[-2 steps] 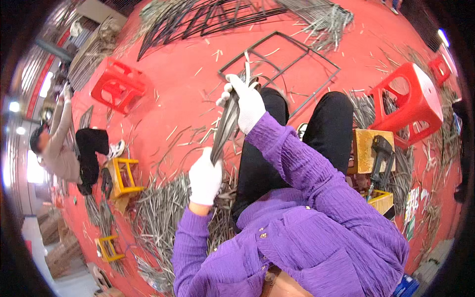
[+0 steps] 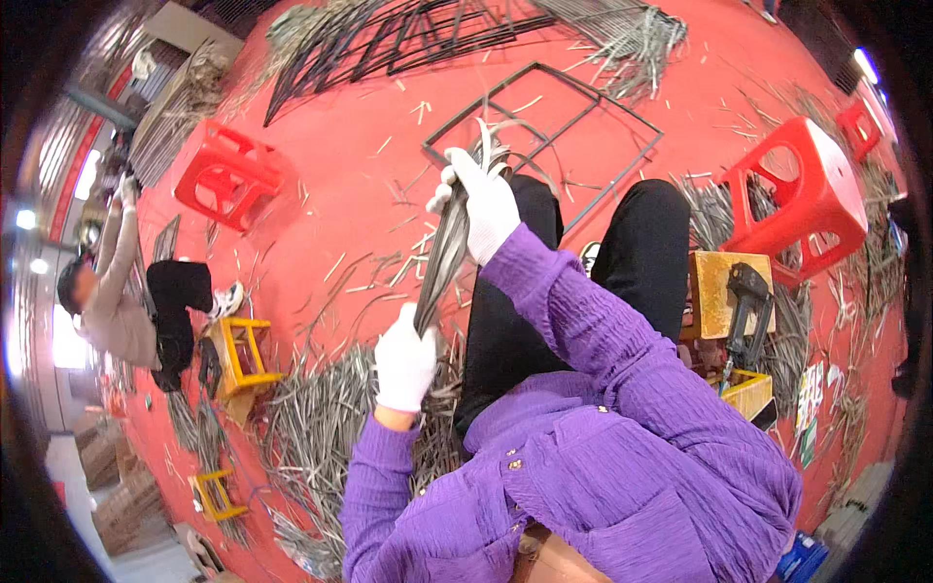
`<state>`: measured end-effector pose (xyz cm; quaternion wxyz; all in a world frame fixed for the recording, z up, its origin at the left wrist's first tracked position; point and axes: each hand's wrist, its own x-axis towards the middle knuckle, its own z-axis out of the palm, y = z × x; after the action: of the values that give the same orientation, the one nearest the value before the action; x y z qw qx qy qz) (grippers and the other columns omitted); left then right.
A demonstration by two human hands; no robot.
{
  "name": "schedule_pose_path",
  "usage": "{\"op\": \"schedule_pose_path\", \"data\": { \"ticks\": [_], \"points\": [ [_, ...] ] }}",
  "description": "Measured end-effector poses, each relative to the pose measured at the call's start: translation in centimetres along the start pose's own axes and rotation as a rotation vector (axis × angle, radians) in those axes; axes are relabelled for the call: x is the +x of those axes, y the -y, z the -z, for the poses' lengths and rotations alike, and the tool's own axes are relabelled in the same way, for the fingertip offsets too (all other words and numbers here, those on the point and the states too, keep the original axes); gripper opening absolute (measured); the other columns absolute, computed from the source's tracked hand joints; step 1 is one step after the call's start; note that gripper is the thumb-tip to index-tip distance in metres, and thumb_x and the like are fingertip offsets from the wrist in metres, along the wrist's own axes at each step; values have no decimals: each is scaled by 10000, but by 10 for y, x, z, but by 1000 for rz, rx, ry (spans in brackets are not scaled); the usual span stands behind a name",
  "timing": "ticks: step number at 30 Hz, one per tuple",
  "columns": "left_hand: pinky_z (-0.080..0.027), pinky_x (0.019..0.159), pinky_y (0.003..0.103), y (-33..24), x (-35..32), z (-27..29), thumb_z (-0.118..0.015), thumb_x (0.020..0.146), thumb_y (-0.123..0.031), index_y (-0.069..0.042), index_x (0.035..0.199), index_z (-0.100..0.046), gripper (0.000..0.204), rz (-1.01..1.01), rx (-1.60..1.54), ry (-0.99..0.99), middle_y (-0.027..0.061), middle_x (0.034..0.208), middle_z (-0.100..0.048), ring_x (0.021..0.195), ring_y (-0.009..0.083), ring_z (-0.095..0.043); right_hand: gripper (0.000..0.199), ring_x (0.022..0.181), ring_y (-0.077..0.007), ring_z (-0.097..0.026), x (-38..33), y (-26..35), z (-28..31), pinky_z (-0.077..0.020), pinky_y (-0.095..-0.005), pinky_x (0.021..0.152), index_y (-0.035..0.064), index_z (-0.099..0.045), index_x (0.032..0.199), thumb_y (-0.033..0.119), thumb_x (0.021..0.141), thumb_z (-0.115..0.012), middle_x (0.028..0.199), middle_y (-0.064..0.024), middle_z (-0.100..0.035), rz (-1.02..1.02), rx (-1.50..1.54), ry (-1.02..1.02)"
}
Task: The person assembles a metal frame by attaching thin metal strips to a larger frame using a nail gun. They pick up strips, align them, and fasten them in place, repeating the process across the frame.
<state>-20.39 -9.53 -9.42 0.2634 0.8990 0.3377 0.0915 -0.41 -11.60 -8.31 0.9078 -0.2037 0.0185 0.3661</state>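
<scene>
A bundle of flat grey strips slants across in front of my left knee, held in both white-gloved hands. My right hand is closed around its upper part, where loose strip ends fan out and curl above the fingers. Lower down and to the left, my left hand is closed on the bundle's bottom end. A large heap of similar loose strips lies on the floor beside my left forearm. Past my knees, a dark metal frame with crossbars rests flat on the red floor.
Right of my knee, a black nail-gun-like tool leans on a wooden stool. Red plastic stools stand at right and left. Another person sits at left near a yellow stool. Dark frames lie at the far side.
My left hand has shifted slightly down along the bundle. The strip ends above my right hand have spread and curled more to the right.
</scene>
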Motion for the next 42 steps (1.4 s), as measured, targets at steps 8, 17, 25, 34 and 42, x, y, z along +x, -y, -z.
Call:
{"op": "schedule_pose_path", "data": {
  "ticks": [8, 17, 25, 34, 42],
  "points": [
    [-487, 665, 458, 101, -25, -67, -544, 781, -58, -65, 1087, -581, 308, -122, -47, 40, 217, 803, -637, 747, 413, -621, 149, 464, -109, -523, -5, -6, 45, -502, -284, 438, 51, -513, 1053, 138, 952, -578, 679, -8, -515, 247, -281, -56],
    [-261, 1138, 386, 63, 1, -41, -731, 711, -179, -15, 1499, -182, 974, 176, -795, 437, 199, 1496, -327, 1398, 293, -313, 255, 632, -114, -563, -27, -22, 64, -479, -300, 618, 8, -608, 1041, 246, 951, -591, 759, -50, -617, 367, -1076, -22],
    [-473, 749, 246, -54, 78, -14, -621, 902, -91, -6, 1061, -605, 181, 31, -874, 2, 48, 880, -648, 833, 103, -604, 373, 768, -399, -658, -65, -38, 71, -524, -452, 643, 15, -463, 1145, 194, 850, -604, 815, -223, -653, 308, -1539, 335],
    [-251, 476, 191, -105, 105, 2, -492, 1011, -283, -56, 1059, -600, 256, 17, -1067, 287, -86, 649, -392, 541, 5, -308, 471, 789, -432, -649, -80, -23, 71, -519, -429, 675, -41, -410, 1266, 161, 884, -597, 862, -278, -632, 116, -1402, 268],
    [-306, 489, 222, -88, 84, 2, -485, 968, -304, -46, 983, -616, 290, 11, -764, 1026, -62, 616, -437, 525, 49, -376, 666, 1077, -199, -591, -55, 115, 65, -505, -323, 875, 88, -180, 1498, 375, 988, -499, 1225, -144, -558, -121, -25, 349]
  ]
}}
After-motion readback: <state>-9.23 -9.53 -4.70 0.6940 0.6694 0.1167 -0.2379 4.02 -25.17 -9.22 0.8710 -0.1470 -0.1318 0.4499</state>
